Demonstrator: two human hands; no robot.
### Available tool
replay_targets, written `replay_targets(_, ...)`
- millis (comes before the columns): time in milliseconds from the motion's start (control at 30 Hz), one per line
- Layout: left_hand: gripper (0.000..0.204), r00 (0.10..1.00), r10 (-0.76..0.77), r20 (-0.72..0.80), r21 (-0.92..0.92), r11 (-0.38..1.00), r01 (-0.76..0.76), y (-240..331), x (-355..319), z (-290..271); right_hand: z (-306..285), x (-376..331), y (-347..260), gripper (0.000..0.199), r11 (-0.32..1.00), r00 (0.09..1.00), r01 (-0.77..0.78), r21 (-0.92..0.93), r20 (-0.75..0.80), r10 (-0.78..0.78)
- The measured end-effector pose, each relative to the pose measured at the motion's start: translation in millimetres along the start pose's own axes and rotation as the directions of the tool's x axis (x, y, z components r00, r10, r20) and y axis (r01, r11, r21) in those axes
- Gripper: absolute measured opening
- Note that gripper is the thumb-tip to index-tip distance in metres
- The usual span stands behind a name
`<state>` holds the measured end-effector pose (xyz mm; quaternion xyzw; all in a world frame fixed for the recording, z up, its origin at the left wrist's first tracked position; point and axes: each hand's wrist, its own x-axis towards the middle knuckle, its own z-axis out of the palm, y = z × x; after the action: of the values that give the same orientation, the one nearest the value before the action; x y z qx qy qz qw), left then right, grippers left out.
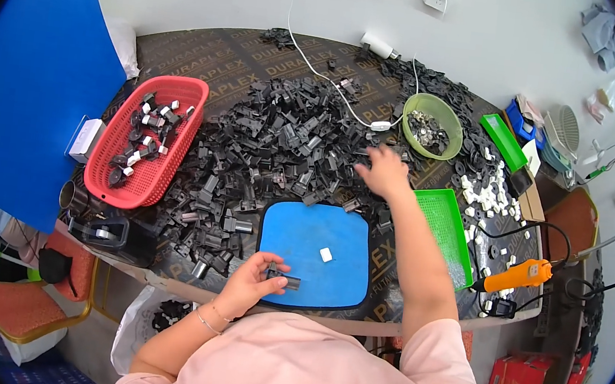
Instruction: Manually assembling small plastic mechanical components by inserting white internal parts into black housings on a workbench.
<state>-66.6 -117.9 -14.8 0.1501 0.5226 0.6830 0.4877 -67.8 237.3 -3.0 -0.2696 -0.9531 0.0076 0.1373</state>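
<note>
Over the near-left part of a blue mat (319, 224), my left hand (255, 283) pinches a dark plastic part with a grey cylindrical end (288, 282). A small white block (326, 255) lies on the mat to the right of that hand. My right hand (385, 173) is stretched forward to the right edge of a large heap of black plastic parts (284, 129). Its fingers look apart, and nothing shows between them; the fingertips partly blend with the dark pieces. Just beyond it stands a pale green bowl (456, 137) with small metallic pieces inside.
At the left is a red basket (195, 96) of black-and-white parts, with a black tape dispenser (120, 237) nearer me. A green tray (461, 232), scattered white pieces (494, 187) and an orange-handled corded tool (518, 277) are at right. A white cable (321, 76) crosses the heap.
</note>
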Motion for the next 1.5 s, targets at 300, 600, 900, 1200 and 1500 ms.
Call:
replay_targets(300, 0.029, 0.993, -0.058, -0.104, -0.02, 0.998, 0.056, -10, -5, -13, -59, -85, -77, 0.046, 0.846, 0.908, 0.295, 0.445, 0.144, -0.392)
replay_targets(600, 0.031, 0.998, 0.002, -0.07, 0.011, 1.0, -0.001, -13, -4, -15, -31, -1, 41, 0.029, 0.987, 0.997, -0.065, 0.146, -0.041, 0.071)
replay_targets(900, 0.026, 0.998, 0.008, -0.067, -0.241, 0.97, -0.024, -5, -8, -17, -4, 8, 66, 0.033, 0.986, 0.981, -0.136, -0.092, 0.125, 0.147)
replay_targets(1200, 0.05, 0.998, 0.05, -0.031, -0.394, 0.917, -0.058, 27, 14, 2, -79, -118, -59, 0.039, 0.644, 0.833, 0.507, 0.573, -0.131, -0.538)
replay_targets(1500, 0.047, 0.999, 0.042, -0.013, -0.325, 0.945, -0.044, 22, 4, 14, -65, -159, -84, 0.04, 0.643, 0.838, 0.481, 0.596, -0.096, -0.537)
